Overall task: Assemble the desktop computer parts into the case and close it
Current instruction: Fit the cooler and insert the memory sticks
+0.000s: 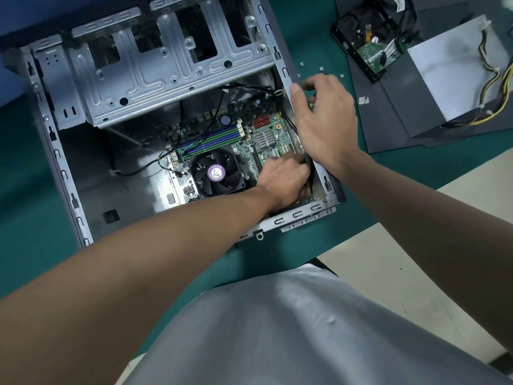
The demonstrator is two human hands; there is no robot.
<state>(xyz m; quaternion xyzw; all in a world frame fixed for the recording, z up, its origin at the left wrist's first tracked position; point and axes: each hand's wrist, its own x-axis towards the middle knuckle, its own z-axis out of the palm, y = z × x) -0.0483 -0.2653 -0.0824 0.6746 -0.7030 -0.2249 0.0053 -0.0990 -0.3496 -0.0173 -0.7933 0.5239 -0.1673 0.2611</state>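
Observation:
The open computer case (55,151) lies on its side on the green mat. Inside it are the motherboard (266,126), a black CPU fan (216,173) and a metal drive cage (172,68). My left hand (283,176) reaches into the case's near right corner and curls its fingers round a dark expansion card (308,173) that stands on edge along the right wall. My right hand (324,123) is over that wall and grips the card's far end, where a bit of green board shows under the fingers. Most of the card is hidden by both hands.
On the mat to the right of the case lie several loose screws (322,69). Further right are a dark side panel (394,118), a hard drive (369,48) and a grey power supply (449,76) with yellow and black cables. The table edge runs at the lower right.

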